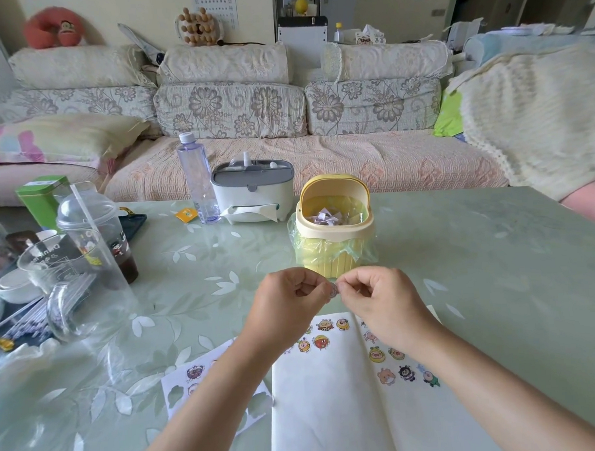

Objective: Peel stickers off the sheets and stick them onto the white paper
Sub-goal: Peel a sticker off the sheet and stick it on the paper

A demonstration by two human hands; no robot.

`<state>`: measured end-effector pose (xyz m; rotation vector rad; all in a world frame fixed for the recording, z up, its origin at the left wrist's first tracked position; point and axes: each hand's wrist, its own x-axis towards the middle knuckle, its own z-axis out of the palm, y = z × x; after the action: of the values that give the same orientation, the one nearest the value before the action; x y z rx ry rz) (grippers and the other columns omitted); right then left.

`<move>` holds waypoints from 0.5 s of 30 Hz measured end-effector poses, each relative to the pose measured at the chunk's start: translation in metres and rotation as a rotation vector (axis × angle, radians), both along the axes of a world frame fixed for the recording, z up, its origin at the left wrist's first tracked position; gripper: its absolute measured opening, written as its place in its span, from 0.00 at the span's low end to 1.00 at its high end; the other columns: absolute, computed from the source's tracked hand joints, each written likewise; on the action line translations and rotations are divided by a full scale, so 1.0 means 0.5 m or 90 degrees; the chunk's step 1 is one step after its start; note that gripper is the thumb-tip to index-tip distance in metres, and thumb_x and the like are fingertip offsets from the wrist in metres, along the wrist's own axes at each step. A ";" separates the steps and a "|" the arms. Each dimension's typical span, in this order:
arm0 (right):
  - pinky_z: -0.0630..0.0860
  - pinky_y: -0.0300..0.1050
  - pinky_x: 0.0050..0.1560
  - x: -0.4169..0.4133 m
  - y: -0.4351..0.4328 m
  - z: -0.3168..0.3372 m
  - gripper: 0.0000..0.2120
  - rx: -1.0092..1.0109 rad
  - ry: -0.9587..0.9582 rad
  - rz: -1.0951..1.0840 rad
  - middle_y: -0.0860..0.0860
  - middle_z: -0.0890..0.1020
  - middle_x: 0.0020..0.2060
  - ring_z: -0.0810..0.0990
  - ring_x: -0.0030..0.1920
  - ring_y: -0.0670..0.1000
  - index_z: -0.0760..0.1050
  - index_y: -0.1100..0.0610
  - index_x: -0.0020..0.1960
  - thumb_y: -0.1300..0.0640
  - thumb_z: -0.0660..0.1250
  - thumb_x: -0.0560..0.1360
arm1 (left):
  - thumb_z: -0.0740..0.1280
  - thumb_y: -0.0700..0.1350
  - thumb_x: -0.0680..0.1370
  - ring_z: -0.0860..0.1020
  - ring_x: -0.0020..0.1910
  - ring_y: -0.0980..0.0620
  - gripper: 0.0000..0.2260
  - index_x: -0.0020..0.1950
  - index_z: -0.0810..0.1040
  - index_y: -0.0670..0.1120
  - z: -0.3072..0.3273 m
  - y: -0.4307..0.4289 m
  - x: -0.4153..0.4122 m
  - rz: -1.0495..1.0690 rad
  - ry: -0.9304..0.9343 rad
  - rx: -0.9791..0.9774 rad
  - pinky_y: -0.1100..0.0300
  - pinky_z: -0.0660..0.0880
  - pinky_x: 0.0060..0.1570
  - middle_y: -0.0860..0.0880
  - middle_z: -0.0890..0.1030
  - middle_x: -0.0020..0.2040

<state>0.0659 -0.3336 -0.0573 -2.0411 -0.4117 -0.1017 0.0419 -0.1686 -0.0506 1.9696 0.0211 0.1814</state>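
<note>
Sticker [333,289], one, small and round: held in the air between both hands, above the desk [495,267] and just in front of the yellow bin [335,230]. Its design is too small to tell.

Left hand [289,304]: fingers curled, thumb and forefinger pinching the sticker's left edge.

Right hand [381,296]: fingers curled, thumb and forefinger pinching the sticker's right edge, close against the left hand's fingertips.

White paper [331,411]: flat on the desk beneath the forearms, creased down the middle. Cartoon stickers sit in rows across its far part.

Sticker sheet [180,387]: flat on the desk, left of the white paper and partly under the left forearm. It has several cut-out gaps, with a few stickers left on it.

Yellow bin: lid raised, green liner, paper scraps inside.

Further back on the desk: tissue box [253,193], water bottle [198,182]. At far left: glass jug [70,286].
</note>
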 end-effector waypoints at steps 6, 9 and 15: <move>0.71 0.42 0.34 0.002 0.002 0.009 0.16 0.068 0.040 -0.006 0.59 0.77 0.30 0.70 0.27 0.47 0.82 0.42 0.35 0.57 0.69 0.78 | 0.72 0.46 0.75 0.77 0.33 0.60 0.01 0.45 0.82 0.51 -0.010 -0.004 0.000 0.035 -0.078 0.022 0.68 0.71 0.31 0.59 0.83 0.36; 0.67 0.40 0.30 -0.002 0.005 0.013 0.17 0.072 0.046 -0.019 0.54 0.72 0.25 0.68 0.27 0.50 0.81 0.40 0.32 0.55 0.69 0.78 | 0.75 0.45 0.73 0.76 0.38 0.56 0.04 0.45 0.80 0.51 -0.021 -0.001 0.004 0.077 -0.238 0.188 0.69 0.69 0.35 0.57 0.79 0.39; 0.68 0.35 0.29 -0.005 0.007 0.005 0.09 0.018 -0.013 -0.063 0.42 0.76 0.23 0.68 0.24 0.43 0.84 0.48 0.39 0.56 0.70 0.77 | 0.72 0.47 0.76 0.80 0.35 0.60 0.04 0.43 0.86 0.51 -0.018 -0.009 -0.002 0.050 -0.117 0.106 0.72 0.72 0.35 0.56 0.83 0.35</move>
<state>0.0635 -0.3301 -0.0547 -2.0331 -0.3211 -0.1882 0.0408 -0.1732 -0.0597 2.1110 -0.0370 0.4274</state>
